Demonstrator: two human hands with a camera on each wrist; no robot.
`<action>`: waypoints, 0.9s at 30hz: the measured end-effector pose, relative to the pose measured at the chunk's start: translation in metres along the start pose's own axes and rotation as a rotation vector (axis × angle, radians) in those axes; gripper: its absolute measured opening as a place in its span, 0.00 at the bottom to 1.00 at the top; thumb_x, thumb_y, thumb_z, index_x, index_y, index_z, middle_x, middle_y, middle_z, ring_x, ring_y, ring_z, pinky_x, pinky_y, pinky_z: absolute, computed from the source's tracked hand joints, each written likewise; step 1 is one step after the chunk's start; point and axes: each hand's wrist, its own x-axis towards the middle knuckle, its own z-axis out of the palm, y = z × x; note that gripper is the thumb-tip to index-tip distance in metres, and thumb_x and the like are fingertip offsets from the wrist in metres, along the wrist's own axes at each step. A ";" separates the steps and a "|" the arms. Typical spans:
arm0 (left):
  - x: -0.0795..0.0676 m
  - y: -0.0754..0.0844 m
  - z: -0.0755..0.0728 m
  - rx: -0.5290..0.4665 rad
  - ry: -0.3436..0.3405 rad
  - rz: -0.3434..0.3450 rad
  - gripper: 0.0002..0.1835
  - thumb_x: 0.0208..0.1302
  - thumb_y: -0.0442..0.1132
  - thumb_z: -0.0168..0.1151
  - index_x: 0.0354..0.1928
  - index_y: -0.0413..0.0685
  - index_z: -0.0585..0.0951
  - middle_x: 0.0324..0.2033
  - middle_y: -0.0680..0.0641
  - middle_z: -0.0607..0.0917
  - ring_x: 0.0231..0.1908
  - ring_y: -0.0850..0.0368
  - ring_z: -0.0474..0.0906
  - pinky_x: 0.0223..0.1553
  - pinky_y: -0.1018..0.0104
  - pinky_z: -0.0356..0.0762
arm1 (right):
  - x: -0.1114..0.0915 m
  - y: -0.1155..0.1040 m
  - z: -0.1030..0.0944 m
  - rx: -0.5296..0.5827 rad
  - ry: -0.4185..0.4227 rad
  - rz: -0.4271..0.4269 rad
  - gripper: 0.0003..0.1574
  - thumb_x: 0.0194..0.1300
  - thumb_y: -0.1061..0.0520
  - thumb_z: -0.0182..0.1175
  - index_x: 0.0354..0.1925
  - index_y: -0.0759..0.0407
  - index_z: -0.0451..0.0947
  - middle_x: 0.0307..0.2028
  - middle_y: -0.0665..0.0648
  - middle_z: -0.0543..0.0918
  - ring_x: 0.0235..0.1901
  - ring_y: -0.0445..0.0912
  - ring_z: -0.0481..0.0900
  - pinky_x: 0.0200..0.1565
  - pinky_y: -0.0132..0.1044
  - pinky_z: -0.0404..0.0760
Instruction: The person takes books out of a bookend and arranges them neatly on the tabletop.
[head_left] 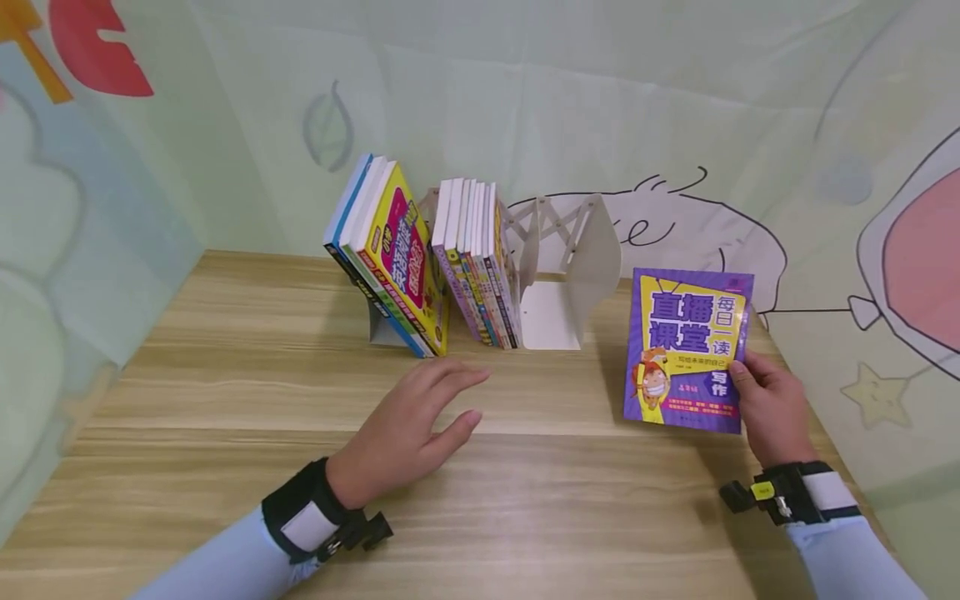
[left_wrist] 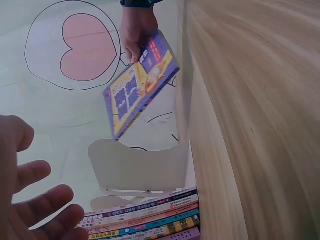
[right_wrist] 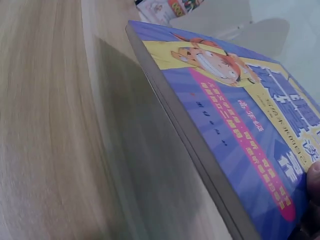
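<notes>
"What does the right hand have hold of?"

"The right hand [head_left: 776, 408] grips a purple book [head_left: 686, 350] by the edge nearest it, thumb on the cover; the fingers behind are hidden. The book is to the left of that hand, its yellow panel and grinning cartoon figure facing the wearer, and a shadow falls on the wooden table [head_left: 525, 517] below it"

"And the left hand?"

"The left hand [head_left: 408, 425] holds nothing. Its fingers are loosely extended and spread a little, thumb apart from them. I can't tell whether it touches the table"

"What is near it?"

"Just beyond its fingers, thick books [head_left: 405, 258] with a yellow cover outermost lean away from the right hand's side. Next to those, a little to the right of the fingertips, slim books [head_left: 487, 287] stand in a row, spines toward the wearer"

"Anything between the hands?"

"Farther back, a white metal rack [head_left: 551, 315] shows its upright plates and crossed bars, between the slim books and the purple book"
</notes>
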 end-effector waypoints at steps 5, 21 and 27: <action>-0.002 -0.001 0.001 0.001 0.000 0.003 0.23 0.74 0.53 0.55 0.66 0.54 0.76 0.59 0.51 0.79 0.62 0.55 0.72 0.65 0.52 0.72 | 0.014 0.007 0.003 -0.118 -0.024 0.042 0.33 0.79 0.46 0.45 0.72 0.64 0.65 0.60 0.64 0.76 0.43 0.38 0.75 0.37 0.19 0.78; -0.006 0.001 0.006 -0.001 -0.028 0.047 0.22 0.73 0.51 0.57 0.62 0.50 0.78 0.56 0.49 0.80 0.59 0.54 0.75 0.63 0.52 0.74 | 0.048 0.023 0.001 -0.260 -0.103 0.217 0.43 0.75 0.34 0.46 0.75 0.57 0.59 0.70 0.68 0.68 0.55 0.54 0.72 0.38 0.30 0.75; -0.009 0.002 0.009 0.014 -0.073 0.014 0.21 0.74 0.52 0.55 0.63 0.52 0.78 0.57 0.51 0.79 0.60 0.55 0.74 0.64 0.54 0.73 | 0.052 0.025 0.004 -0.321 -0.126 0.197 0.45 0.73 0.33 0.50 0.75 0.59 0.60 0.67 0.71 0.70 0.54 0.57 0.71 0.39 0.34 0.74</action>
